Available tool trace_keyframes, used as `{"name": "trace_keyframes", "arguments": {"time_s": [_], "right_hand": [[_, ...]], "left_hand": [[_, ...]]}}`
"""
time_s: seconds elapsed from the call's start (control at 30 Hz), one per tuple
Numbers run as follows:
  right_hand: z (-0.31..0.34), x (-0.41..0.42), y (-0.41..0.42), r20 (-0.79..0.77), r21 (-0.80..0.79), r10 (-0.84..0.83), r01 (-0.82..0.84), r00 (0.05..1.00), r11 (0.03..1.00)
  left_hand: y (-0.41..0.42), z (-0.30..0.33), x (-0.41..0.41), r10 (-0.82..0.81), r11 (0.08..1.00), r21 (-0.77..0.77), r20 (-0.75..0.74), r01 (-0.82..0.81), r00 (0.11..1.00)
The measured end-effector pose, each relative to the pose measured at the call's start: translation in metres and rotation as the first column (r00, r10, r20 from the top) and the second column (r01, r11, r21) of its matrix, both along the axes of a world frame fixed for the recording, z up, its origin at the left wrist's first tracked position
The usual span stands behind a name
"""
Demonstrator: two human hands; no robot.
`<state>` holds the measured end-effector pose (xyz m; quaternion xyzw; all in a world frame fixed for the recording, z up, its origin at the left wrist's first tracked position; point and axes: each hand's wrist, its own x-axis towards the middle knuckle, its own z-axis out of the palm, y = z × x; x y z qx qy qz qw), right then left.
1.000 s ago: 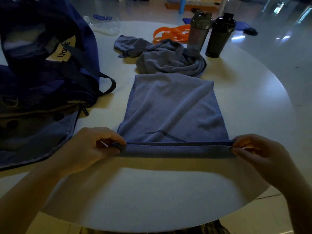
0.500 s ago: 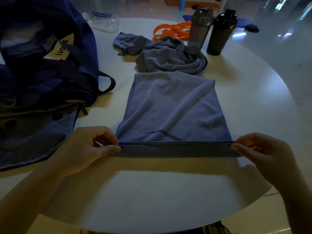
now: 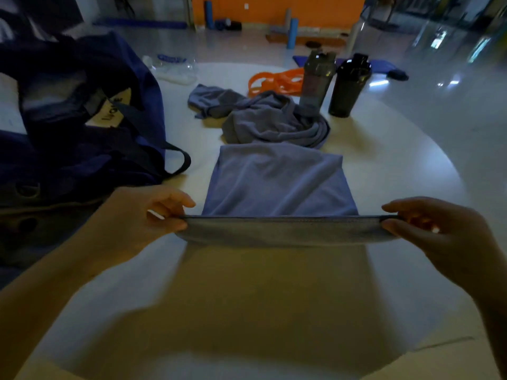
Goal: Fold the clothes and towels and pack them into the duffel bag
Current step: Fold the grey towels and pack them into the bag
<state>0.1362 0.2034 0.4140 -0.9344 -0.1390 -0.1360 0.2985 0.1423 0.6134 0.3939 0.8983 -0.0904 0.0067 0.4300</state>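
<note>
Both hands have lifted the near edge of the towel (image 3: 278,185) off the bench (image 3: 397,165); half a second ago that edge lay flat on the surface. Left hand (image 3: 142,215) pinches the near-left corner between thumb and fingers; right hand (image 3: 433,229) pinches the near-right corner the same way. Edge is pulled taut between them, raised and casting a wide shadow; the far part of the towel lies flat on the bench.

Handling, judged: cloth looks soft, thin and light, drapes with no stiffness. Corner pinches seem the right hold, since tension keeps the edge straight for carrying it over to the far edge. Slack would let it sag.

Crumpled grey cloth (image 3: 274,122) sits just beyond the towel, unfolded. Two dark bottles (image 3: 333,83) stand behind it, lids on, contents not visible. Duffel bag (image 3: 82,119) sits at the left, open; interior too dark to tell what it holds.
</note>
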Motion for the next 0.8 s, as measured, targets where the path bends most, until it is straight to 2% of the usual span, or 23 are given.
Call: {"name": "trace_keyframes", "arguments": {"time_s": [0.13, 0.23, 0.33, 0.37, 0.5, 0.57, 0.67, 0.73, 0.8], "right_hand": [[0.051, 0.03, 0.011, 0.09, 0.067, -0.036, 0.03, 0.995, 0.997], [0.102, 0.062, 0.026, 0.131, 0.241, -0.088, 0.055, 0.988, 0.969], [0.157, 0.089, 0.035, 0.217, 0.392, -0.12, 0.026, 0.969, 0.919], [0.171, 0.093, 0.036, 0.237, 0.437, -0.121, 0.005, 0.964, 0.9], [0.234, 0.082, 0.037, 0.301, 0.614, -0.019, -0.179, 0.953, 0.769], [0.252, 0.079, 0.038, 0.318, 0.571, -0.025, -0.17, 0.948, 0.803], [0.264, 0.085, 0.044, 0.408, 0.337, -0.147, 0.001, 0.901, 0.942], [0.265, 0.085, 0.046, 0.458, 0.28, -0.179, 0.05, 0.871, 0.959], [0.264, 0.079, 0.045, 0.45, 0.297, -0.179, 0.043, 0.875, 0.954]], "left_hand": [[0.001, 0.046, 0.028, 0.044, 0.982, 0.172, 0.174, -0.074, 0.984], [-0.006, 0.106, 0.052, 0.068, 0.982, 0.144, 0.343, -0.124, 0.937], [-0.012, 0.176, 0.072, 0.088, 0.996, -0.013, 0.462, -0.092, 0.883], [-0.012, 0.193, 0.074, 0.107, 0.994, -0.06, 0.511, -0.089, 0.853], [-0.003, 0.256, 0.067, 0.162, 0.987, -0.11, 0.759, -0.121, 0.631], [0.002, 0.271, 0.063, 0.153, 0.988, -0.125, 0.795, -0.088, 0.587], [0.001, 0.273, 0.063, 0.117, 0.986, -0.017, 0.787, -0.168, 0.606], [-0.001, 0.268, 0.06, 0.116, 0.982, 0.0, 0.786, -0.188, 0.607], [-0.002, 0.265, 0.053, 0.133, 0.984, -0.03, 0.782, -0.176, 0.609]]}}
